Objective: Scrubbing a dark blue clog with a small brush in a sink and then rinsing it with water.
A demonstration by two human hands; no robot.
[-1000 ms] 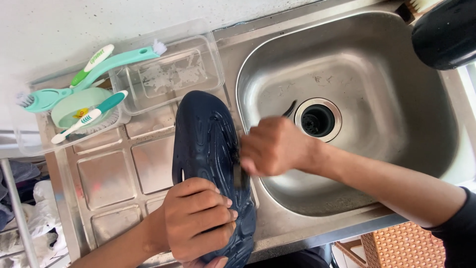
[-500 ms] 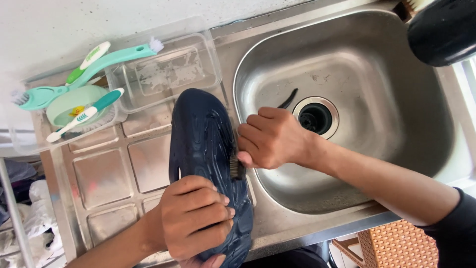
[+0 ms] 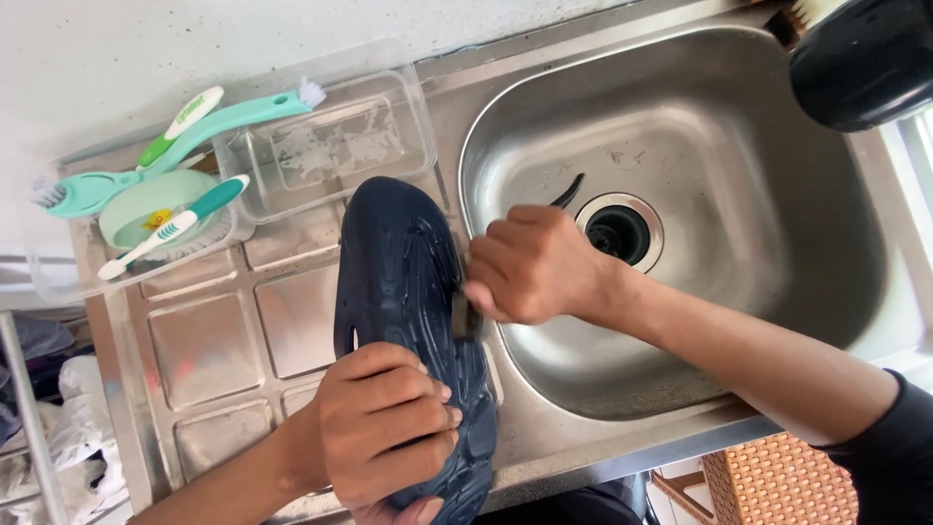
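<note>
Far left, teal brushes (image 3: 170, 146) and a toothbrush (image 3: 175, 226) lie across a green bowl (image 3: 146, 209), beside a clear plastic container (image 3: 326, 146). On the ribbed drainboard (image 3: 209, 350), the left hand (image 3: 384, 428) grips the heel of a navy clog (image 3: 408, 292), sole up. The right hand (image 3: 535, 264) clasps a small brush (image 3: 461, 313) against the sole's edge, at the sink (image 3: 758, 243) rim. A dark object (image 3: 860, 58) sits top right.

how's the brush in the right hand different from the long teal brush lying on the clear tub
The small brush is short, dark-bristled and mostly hidden in the right hand, pressed to the navy shoe that the left hand steadies. The long teal brush has a long slim handle with white bristles at its tip. It lies unheld across the clear tub, apart from the shoe. Both are cleaning brushes beside the sink.
</note>
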